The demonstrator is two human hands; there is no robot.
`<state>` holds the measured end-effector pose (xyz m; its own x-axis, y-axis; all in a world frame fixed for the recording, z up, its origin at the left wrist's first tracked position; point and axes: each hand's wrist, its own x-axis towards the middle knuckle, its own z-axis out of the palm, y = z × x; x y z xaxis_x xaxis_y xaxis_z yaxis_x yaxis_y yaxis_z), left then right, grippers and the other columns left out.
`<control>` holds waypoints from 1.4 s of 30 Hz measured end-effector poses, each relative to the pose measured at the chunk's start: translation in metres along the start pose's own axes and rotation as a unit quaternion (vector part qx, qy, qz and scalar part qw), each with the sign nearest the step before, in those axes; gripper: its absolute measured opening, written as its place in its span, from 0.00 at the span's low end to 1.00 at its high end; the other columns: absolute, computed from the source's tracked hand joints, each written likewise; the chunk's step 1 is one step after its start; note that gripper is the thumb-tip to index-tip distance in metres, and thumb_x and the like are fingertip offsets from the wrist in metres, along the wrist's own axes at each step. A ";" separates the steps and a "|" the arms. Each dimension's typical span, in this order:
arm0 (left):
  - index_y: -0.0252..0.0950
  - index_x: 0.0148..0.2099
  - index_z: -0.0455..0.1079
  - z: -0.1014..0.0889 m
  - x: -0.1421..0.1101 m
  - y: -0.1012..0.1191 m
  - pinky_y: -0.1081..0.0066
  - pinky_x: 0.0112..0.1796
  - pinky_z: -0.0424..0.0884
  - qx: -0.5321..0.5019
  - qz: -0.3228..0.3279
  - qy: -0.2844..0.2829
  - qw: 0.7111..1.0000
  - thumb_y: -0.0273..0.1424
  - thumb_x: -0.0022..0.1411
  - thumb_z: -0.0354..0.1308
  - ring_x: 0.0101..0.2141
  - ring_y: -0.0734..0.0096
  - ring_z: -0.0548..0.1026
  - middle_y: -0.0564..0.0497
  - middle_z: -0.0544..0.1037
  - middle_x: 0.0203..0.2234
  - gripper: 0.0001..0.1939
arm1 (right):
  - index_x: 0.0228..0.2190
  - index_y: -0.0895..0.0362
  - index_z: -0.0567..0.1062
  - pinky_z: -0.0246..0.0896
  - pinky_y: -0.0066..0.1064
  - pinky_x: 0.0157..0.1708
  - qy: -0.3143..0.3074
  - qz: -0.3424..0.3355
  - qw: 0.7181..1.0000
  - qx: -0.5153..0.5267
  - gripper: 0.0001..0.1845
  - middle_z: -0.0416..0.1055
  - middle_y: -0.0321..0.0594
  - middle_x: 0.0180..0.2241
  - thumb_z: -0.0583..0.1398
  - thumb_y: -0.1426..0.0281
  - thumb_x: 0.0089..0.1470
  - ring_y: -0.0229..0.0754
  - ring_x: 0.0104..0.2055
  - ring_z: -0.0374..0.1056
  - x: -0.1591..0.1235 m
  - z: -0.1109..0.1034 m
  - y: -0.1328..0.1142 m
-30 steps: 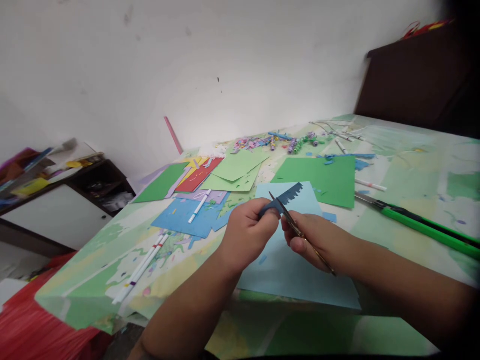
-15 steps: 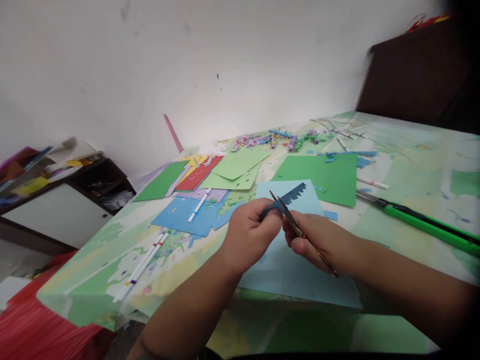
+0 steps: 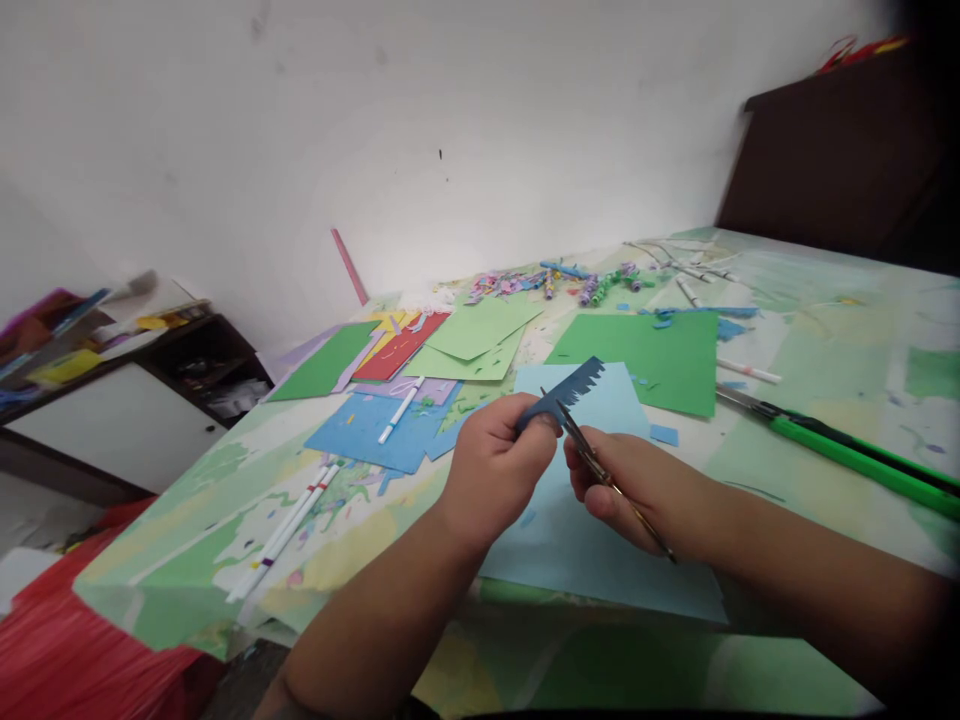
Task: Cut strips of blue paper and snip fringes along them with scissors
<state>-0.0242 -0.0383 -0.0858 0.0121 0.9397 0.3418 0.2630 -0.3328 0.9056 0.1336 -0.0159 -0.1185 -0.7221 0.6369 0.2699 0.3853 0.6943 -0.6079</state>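
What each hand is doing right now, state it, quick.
Left hand: closed, holding the dark blue paper strip.
Right hand: closed, holding the scissors, blades at the strip.

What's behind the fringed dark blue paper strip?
Mostly the light blue sheet shows behind the strip; whatever the left hand and right hand cover can't be seen.

Below the slim metal scissors point(image 3: 592, 462): a rectangular light-blue paper sheet point(image 3: 592, 545)
Left of it, thin white plastic markers point(image 3: 298, 522); right, a long green plastic cutter point(image 3: 862, 470).
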 end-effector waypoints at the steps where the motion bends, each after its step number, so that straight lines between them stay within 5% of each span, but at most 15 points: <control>1: 0.35 0.21 0.61 0.000 0.000 -0.001 0.76 0.20 0.56 -0.006 -0.002 0.000 1.000 0.28 0.51 0.49 0.17 0.80 0.57 0.59 0.60 0.13 0.08 | 0.29 0.56 0.59 0.52 0.30 0.23 -0.003 0.001 1.000 -0.001 0.12 0.65 0.41 0.26 0.48 0.59 0.52 0.40 0.24 0.59 0.000 0.000 0.000; 11: 0.36 0.25 0.64 0.003 0.001 -0.011 0.76 0.20 0.55 -0.071 -0.009 0.019 0.997 0.29 0.55 0.49 0.16 0.80 0.56 0.60 0.58 0.12 0.08 | 0.39 0.59 0.59 0.52 0.30 0.23 0.003 0.072 0.996 -0.051 0.23 0.67 0.40 0.27 0.53 0.55 0.48 0.41 0.25 0.60 0.002 -0.007 -0.006; 21: 0.37 0.28 0.66 0.008 -0.005 -0.013 0.77 0.21 0.58 -0.048 0.040 -0.013 0.998 0.29 0.57 0.50 0.16 0.83 0.59 0.60 0.62 0.13 0.07 | 0.23 0.56 0.61 0.47 0.27 0.21 0.045 0.089 0.991 -0.092 0.20 0.62 0.34 0.19 0.55 0.51 0.44 0.37 0.21 0.56 0.003 -0.015 -0.011; 42: 0.37 0.30 0.68 0.009 -0.006 -0.018 0.75 0.22 0.59 -0.116 0.014 -0.025 0.993 0.32 0.56 0.51 0.15 0.81 0.56 0.60 0.61 0.12 0.06 | 0.28 0.57 0.64 0.47 0.28 0.22 0.053 0.093 0.986 -0.127 0.26 0.64 0.37 0.22 0.54 0.46 0.42 0.38 0.23 0.57 0.002 -0.021 -0.016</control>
<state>-0.0203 -0.0369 -0.1064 0.0647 0.9308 0.3598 0.0329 -0.3624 0.9314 0.1377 -0.0189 -0.0925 -0.5663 0.7831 0.2572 0.6464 0.6155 -0.4508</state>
